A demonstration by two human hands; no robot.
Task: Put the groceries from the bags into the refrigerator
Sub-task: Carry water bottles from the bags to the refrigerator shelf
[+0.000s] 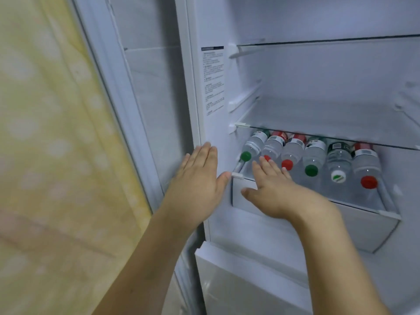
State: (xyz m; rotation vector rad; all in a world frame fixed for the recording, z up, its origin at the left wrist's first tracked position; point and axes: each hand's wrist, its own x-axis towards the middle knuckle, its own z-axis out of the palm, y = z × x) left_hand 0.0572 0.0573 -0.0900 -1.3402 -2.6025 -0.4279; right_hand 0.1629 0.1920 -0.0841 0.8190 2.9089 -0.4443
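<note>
Six bottles [313, 155] lie side by side, caps toward the camera, on the lowest shelf [354, 202] of the open fridge [213, 123], at centre right of the frame. Both hands are released, fingers straight, grasping nothing: the left hand [200, 185] lies by the fridge's left wall, and the right hand [275, 189] reaches over the shelf's front edge, its fingertips near the second bottle's red cap [267, 158].

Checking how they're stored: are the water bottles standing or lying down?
Lying down: the six water bottles rest side by side, caps pointing outward.
</note>
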